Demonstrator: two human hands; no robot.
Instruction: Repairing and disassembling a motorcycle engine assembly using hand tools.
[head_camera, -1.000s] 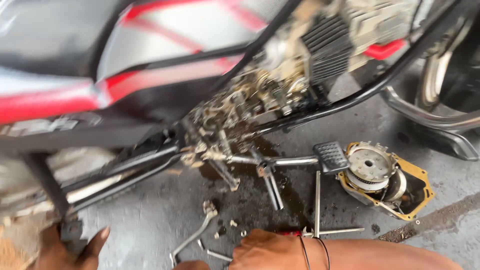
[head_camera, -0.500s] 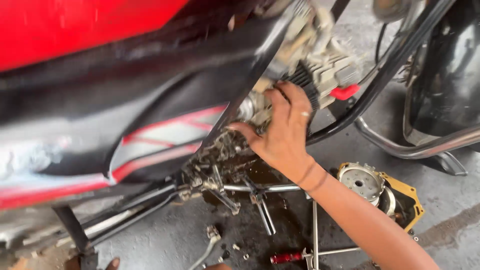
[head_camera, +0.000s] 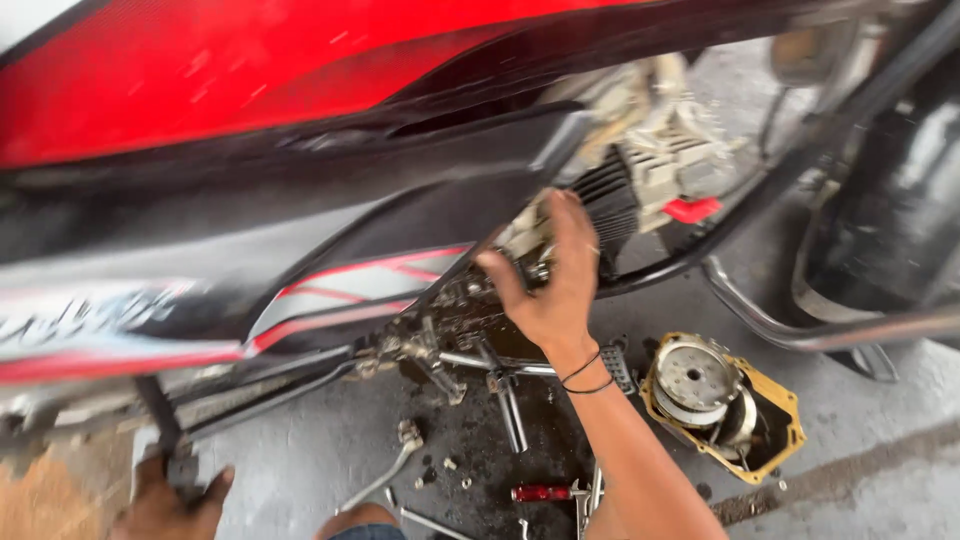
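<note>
From the head camera I look down at a red and black motorcycle (head_camera: 300, 130) whose bodywork fills the upper half of the frame.

My right hand (head_camera: 553, 285) sits just right of centre, forearm rising from about 5 o'clock, two dark bands (head_camera: 588, 375) round the wrist. Its fingers are spread and curled against the exposed engine (head_camera: 640, 180), thumb out toward 9 o'clock; they press on a pale, grimy metal part (head_camera: 528, 238) at the engine's lower left. Motion blur keeps me from telling whether the hand truly clamps that part or only rests on it.

My left hand (head_camera: 165, 505) is at 7 o'clock, low at the frame edge, on the ground beside the black side stand (head_camera: 160, 425), fingers bent around the foot of the stand. How firm the hold is, I cannot tell.

Below the engine, around 6 o'clock, the concrete floor (head_camera: 880, 420) carries a dark oil patch (head_camera: 470, 450). On it lie a ratchet wrench (head_camera: 385, 480), a few loose bolts (head_camera: 447, 465) and a red-handled screwdriver (head_camera: 542, 494). At 4 o'clock from the right hand, well apart from it, a yellow tray (head_camera: 775, 405) holds a round metal clutch assembly (head_camera: 692, 380). A chrome exhaust pipe (head_camera: 800, 330) runs toward 3 o'clock, beside the black rear tyre (head_camera: 900, 220).
</note>
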